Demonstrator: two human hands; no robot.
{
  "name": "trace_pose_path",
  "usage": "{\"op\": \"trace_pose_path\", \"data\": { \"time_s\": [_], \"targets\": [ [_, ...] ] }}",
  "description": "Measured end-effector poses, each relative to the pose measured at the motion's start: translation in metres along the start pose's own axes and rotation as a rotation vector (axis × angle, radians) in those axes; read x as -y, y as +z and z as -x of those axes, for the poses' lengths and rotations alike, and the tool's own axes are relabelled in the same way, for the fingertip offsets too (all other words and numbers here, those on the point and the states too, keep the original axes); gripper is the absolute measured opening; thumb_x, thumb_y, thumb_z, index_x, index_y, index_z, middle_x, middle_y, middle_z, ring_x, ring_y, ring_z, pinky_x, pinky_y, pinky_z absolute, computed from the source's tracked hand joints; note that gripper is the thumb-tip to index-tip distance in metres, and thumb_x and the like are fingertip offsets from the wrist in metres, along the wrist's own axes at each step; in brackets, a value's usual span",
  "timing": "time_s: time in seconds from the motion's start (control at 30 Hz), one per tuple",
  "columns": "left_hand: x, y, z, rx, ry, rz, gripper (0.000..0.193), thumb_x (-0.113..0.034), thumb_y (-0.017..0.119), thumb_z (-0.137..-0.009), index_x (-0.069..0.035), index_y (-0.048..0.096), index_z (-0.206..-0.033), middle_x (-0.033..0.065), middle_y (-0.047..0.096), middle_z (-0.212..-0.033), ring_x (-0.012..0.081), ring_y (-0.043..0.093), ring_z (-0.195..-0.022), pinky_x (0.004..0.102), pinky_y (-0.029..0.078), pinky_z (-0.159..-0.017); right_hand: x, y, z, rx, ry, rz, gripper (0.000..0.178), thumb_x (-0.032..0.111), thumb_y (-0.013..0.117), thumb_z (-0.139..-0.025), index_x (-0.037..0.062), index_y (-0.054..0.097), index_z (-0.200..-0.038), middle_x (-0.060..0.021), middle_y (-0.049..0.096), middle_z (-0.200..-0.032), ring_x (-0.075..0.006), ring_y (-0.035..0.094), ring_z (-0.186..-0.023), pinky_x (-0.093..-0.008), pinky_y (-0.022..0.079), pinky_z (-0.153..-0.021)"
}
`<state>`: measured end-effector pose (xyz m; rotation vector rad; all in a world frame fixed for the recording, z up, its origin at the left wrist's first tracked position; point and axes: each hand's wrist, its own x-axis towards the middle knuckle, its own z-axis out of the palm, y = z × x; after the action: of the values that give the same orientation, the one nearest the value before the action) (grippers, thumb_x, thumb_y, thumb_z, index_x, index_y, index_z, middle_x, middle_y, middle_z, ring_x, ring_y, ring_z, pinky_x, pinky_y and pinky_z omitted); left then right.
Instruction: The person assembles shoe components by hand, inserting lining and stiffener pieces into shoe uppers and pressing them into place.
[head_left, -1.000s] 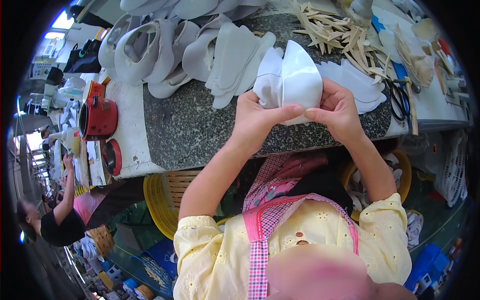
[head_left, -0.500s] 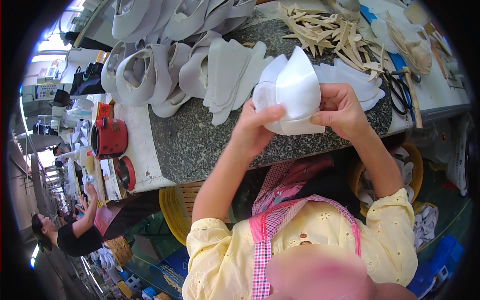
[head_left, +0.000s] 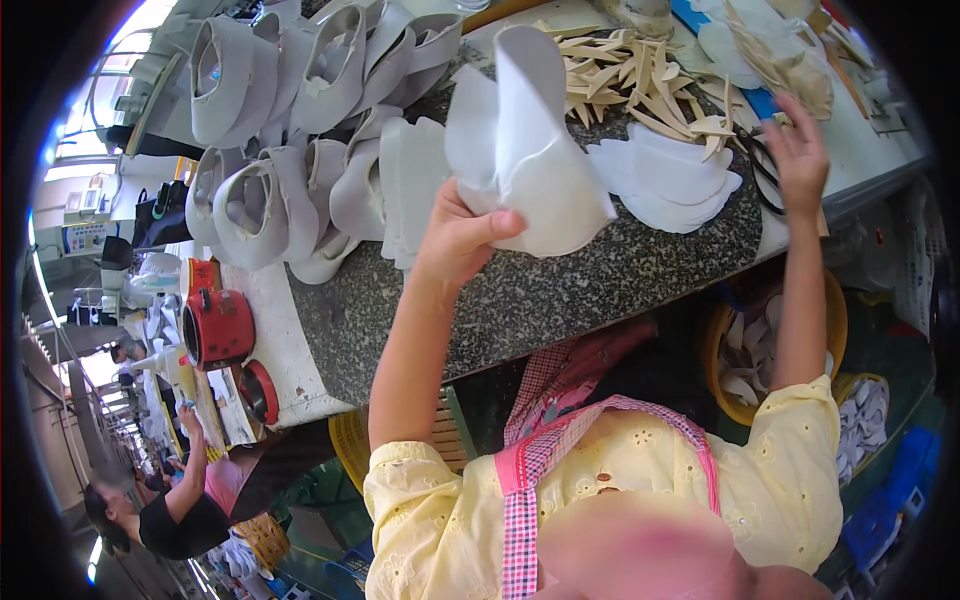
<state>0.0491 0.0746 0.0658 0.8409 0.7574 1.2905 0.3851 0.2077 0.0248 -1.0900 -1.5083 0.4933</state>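
White piece (head_left: 533,155), left hand (head_left: 462,237) seemingly part-hidden

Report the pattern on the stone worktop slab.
The slab is speckled, dark grey to black with pale flecks; it shows best in the head view.

Looks bright and mostly sharp on the stone slab (head_left: 345,335). Shows soft sheen and shading on the white piece (head_left: 550,180) over it. Glares far left of the slab, blurs pinkish below it, bends near dark corners.
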Motion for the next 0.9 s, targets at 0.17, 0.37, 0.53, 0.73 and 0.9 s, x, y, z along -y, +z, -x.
{"op": "trace_pose_path", "data": {
  "time_s": [0.17, 0.37, 0.53, 0.73, 0.9],
  "targets": [
    [0.026, -0.060, 0.012, 0.030, -0.204, -0.372, 0.034, -0.001, 0.073, -0.059, -0.001, 0.061, -0.090, 0.0073, 0.063, -0.084, 0.0159, 0.060, -0.079, 0.0306, 0.048, -0.075, -0.113, -0.090, -0.020, 0.228, 0.385, 0.899, 0.046, 0.041, 0.055, -0.078, 0.0118, 0.049, -0.114, -0.0171, 0.058, -0.095, -0.0330, 0.057, -0.081, -0.0398, 0.043, -0.071],
    [0.020, -0.086, 0.068, 0.329, -0.153, -0.999, 0.020, -0.005, 0.066, -0.066, -0.005, 0.061, -0.085, 0.0056, 0.064, -0.083, 0.0160, 0.058, -0.084, 0.0365, 0.038, -0.088, -0.144, -0.099, -0.035, 0.423, 0.155, 0.929, 0.040, 0.038, 0.051, -0.081, 0.0061, 0.052, -0.105, -0.0175, 0.059, -0.095, -0.0338, 0.057, -0.085, -0.0390, 0.042, -0.071],
    [0.028, -0.055, 0.081, 0.054, 0.020, -1.062, 0.015, -0.005, 0.065, -0.066, -0.004, 0.060, -0.081, 0.0053, 0.064, -0.083, 0.0154, 0.057, -0.085, 0.0337, 0.040, -0.085, -0.116, -0.136, -0.054, -0.060, 0.459, 0.310, 0.037, 0.031, 0.049, -0.086, -0.0027, 0.052, -0.099, -0.0060, 0.052, -0.071, -0.0075, 0.048, -0.057, -0.0206, 0.038, -0.053],
    [0.026, -0.055, 0.075, 0.126, -0.331, -1.015, 0.039, -0.004, 0.066, -0.064, -0.006, 0.056, -0.101, 0.0116, 0.058, -0.096, 0.0243, 0.055, -0.090, 0.0338, 0.042, -0.082, 0.071, -0.030, 0.117, 0.844, -0.589, 0.718, 0.032, 0.019, 0.053, -0.083, -0.0034, 0.049, -0.105, -0.0098, 0.053, -0.076, -0.0212, 0.054, -0.076, -0.0302, 0.043, -0.065],
    [0.050, -0.053, 0.071, 0.006, 0.173, -1.077, 0.037, -0.002, 0.065, -0.063, -0.006, 0.057, -0.099, 0.0126, 0.057, -0.098, 0.0288, 0.054, -0.093, 0.0359, 0.042, -0.082, 0.131, 0.049, 0.137, 1.163, -0.074, 0.119, 0.020, 0.009, 0.060, -0.075, 0.0016, 0.051, -0.092, -0.0145, 0.054, -0.071, -0.0310, 0.056, -0.058, -0.0361, 0.042, -0.049]
  ]
}}
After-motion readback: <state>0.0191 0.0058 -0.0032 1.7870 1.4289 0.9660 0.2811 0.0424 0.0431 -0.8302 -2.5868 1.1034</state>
